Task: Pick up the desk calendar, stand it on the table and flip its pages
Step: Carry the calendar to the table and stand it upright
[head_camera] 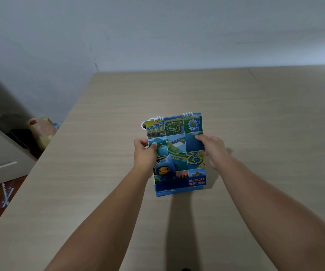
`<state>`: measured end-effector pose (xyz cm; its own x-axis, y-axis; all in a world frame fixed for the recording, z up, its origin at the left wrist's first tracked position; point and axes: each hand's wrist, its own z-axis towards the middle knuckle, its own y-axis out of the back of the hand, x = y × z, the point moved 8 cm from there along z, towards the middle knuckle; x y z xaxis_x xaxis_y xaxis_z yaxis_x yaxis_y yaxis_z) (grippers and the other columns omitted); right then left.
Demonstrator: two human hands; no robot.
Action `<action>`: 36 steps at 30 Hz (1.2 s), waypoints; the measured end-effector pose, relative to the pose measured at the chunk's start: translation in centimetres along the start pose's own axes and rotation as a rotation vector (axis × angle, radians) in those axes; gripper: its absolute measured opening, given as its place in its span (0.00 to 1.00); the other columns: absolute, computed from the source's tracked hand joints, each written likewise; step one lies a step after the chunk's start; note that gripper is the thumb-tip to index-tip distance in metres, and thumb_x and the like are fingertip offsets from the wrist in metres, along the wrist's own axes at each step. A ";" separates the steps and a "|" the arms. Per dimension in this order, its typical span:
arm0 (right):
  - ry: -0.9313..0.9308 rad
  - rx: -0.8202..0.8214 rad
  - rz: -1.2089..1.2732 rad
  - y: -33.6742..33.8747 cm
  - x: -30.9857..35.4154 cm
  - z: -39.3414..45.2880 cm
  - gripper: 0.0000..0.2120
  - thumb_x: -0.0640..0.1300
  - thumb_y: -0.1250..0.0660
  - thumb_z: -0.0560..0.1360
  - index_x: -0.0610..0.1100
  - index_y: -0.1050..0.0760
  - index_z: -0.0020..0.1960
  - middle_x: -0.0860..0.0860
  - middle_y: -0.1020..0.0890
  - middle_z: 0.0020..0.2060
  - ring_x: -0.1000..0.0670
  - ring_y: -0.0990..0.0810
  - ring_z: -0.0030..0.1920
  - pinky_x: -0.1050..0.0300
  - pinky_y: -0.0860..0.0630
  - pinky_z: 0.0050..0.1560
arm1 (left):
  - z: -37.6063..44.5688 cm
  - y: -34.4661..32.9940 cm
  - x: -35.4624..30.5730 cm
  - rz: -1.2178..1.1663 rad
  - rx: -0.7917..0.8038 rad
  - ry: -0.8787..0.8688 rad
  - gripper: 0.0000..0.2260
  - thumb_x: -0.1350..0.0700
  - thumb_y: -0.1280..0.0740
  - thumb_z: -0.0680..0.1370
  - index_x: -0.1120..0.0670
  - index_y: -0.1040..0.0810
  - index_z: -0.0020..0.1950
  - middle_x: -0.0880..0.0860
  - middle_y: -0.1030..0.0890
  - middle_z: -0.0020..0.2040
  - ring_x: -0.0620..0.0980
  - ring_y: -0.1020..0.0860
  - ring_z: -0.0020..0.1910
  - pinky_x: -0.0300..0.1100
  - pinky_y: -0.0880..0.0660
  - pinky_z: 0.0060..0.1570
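Desk calendar point(176, 153) was held near the middle of the surface point(255, 114), cover facing the camera, a grid of blue and green photos with a blue hooded cartoon figure low on the left and "CALENDAR" printed at lower right. Two sets of white wire rings sat on its top edge, top tilted slightly away. Its bottom edge looked to be at or just above the surface, contact hard to confirm from this angle; a dark shadow ran from it toward the camera. Left hand point(145, 153) gripped the calendar's left edge about mid-height, thumb on the cover, the other fingers point(144, 142) curled round behind. Right hand point(213, 151) gripped the right edge at about the same height, thumb pressed on the cover, the rest of the hand behind. Both bare forearms reached in from the bottom of the frame. The surface was light wood-grain, its far edge against a pale wall point(157, 36). Off the surface's left edge, lower down, sat a plastic bag point(41, 132) with yellowish contents, blurred, and what seemed a bottle cap beside it. A grey cabinet point(1, 157) with a light handle strip stood at far left.
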<state>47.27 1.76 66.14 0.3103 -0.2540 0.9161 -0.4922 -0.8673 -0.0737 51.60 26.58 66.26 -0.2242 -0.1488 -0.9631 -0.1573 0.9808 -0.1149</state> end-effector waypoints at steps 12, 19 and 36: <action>-0.024 0.043 -0.126 0.4 -0.6 0.9 0.15 0.54 0.29 0.66 0.45 0.28 0.43 0.45 0.20 0.42 0.46 0.23 0.41 0.50 0.30 0.41 | 0.4 -0.7 -0.5 0.118 0.116 -0.071 0.11 0.62 0.39 0.82 0.48 0.36 0.45 0.52 0.24 0.49 0.44 0.19 0.43 0.35 0.20 0.35; 0.031 0.080 -0.185 -0.2 0.5 0.5 0.18 0.52 0.23 0.68 0.46 0.32 0.37 0.52 0.20 0.34 0.54 0.24 0.33 0.60 0.31 0.33 | 1.0 0.6 -2.6 0.440 -0.083 -0.134 0.09 0.56 0.34 0.77 0.49 0.34 0.44 0.53 0.30 0.54 0.56 0.24 0.54 0.51 0.20 0.50; 0.158 0.245 -0.108 -2.1 3.3 -0.2 0.21 0.37 0.23 0.68 0.45 0.28 0.56 0.46 0.17 0.51 0.48 0.16 0.47 0.56 0.19 0.41 | 0.0 0.7 -5.3 0.203 -0.021 -0.147 0.14 0.48 0.31 0.76 0.50 0.32 0.35 0.43 0.27 0.28 0.38 0.29 0.24 0.33 0.31 0.25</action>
<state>49.18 2.79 69.42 0.2107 -0.1017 0.9723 -0.2462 -0.9680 -0.0479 52.68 28.09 71.30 -0.1117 0.0725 -0.9911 -0.1438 0.9857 0.0883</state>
